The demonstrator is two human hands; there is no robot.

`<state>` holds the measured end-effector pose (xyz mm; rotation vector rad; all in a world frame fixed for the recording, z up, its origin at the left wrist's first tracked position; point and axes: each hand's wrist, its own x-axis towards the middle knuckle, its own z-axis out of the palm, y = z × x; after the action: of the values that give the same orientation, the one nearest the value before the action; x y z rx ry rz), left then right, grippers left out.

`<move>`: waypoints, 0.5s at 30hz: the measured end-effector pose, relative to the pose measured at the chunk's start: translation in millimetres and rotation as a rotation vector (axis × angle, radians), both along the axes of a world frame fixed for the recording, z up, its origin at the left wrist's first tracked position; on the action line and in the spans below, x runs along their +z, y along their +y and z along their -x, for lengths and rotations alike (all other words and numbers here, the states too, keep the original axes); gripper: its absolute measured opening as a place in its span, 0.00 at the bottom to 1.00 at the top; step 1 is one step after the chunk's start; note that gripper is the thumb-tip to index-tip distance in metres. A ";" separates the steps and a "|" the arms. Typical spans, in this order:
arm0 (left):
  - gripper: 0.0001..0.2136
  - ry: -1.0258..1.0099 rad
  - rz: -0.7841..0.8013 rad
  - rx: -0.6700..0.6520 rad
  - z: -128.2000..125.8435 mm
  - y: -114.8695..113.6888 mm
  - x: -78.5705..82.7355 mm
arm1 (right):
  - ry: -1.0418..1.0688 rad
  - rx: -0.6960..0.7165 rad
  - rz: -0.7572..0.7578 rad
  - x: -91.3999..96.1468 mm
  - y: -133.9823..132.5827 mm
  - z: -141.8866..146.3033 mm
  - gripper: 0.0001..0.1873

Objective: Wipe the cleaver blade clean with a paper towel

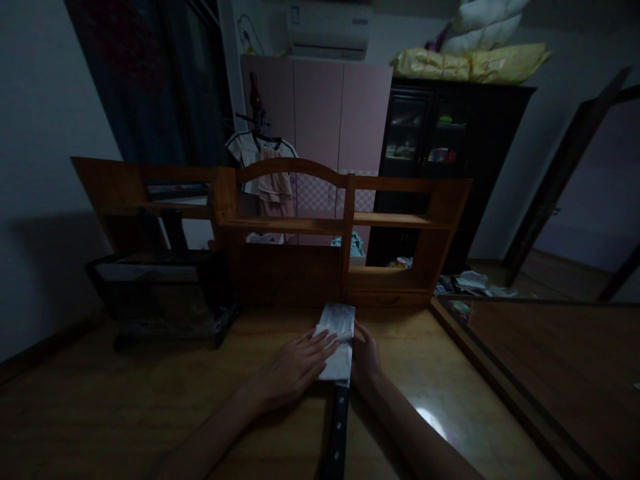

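Note:
A cleaver lies flat on the wooden desk (150, 400), its wide pale blade (339, 323) pointing away from me and its dark handle (338, 427) pointing toward me. My left hand (295, 367) rests palm down on the left side of the blade, with its fingers stretched out over the metal. My right hand (366, 360) presses against the blade's right edge. Its thumb lies along the edge and its fingers curl down beside it. The room is dim and the fingertips are hard to make out.
A wooden desk-top shelf unit (300, 227) stands just beyond the blade. A dark tray or rack (160, 280) sits at the left. A second wooden surface (550, 360) adjoins on the right. Behind are a pink wardrobe (320, 113) and a dark cabinet (440, 147).

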<state>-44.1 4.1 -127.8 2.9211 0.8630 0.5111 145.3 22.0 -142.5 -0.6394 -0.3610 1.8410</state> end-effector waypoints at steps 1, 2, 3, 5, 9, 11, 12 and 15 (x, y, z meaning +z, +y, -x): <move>0.23 -0.015 0.007 -0.001 -0.7 0.4 -1.0 | 0.000 0.000 -0.006 -0.2 -0.1 0.0 0.15; 0.23 -0.039 0.014 0.000 -1.3 0.9 -2.5 | 0.001 -0.004 -0.010 -0.4 -0.2 0.1 0.15; 0.22 -0.075 0.023 0.004 -1.8 1.5 -4.2 | 0.003 -0.010 -0.012 -0.5 -0.4 0.2 0.14; 0.21 -0.172 0.054 0.032 -2.4 2.8 -7.8 | 0.013 -0.021 -0.006 -0.6 -0.6 0.5 0.14; 0.19 -0.314 0.113 0.078 -3.0 3.0 -11.2 | 0.028 -0.027 -0.007 -2.8 0.4 1.0 0.14; 0.20 -0.308 0.133 0.057 -4.0 1.8 -10.4 | 0.021 -0.027 -0.016 -5.2 1.8 1.1 0.15; 0.20 -0.299 0.143 0.042 -4.7 1.1 -9.6 | 0.018 -0.027 -0.024 -6.4 2.5 1.0 0.15; 0.22 -0.298 0.174 0.003 -6.9 -0.8 -7.5 | -0.002 -0.033 -0.040 -8.8 3.4 0.8 0.15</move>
<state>-37.2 3.3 -135.3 2.5992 0.8254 0.8016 144.4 25.3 -151.2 -0.6169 -0.3855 1.7976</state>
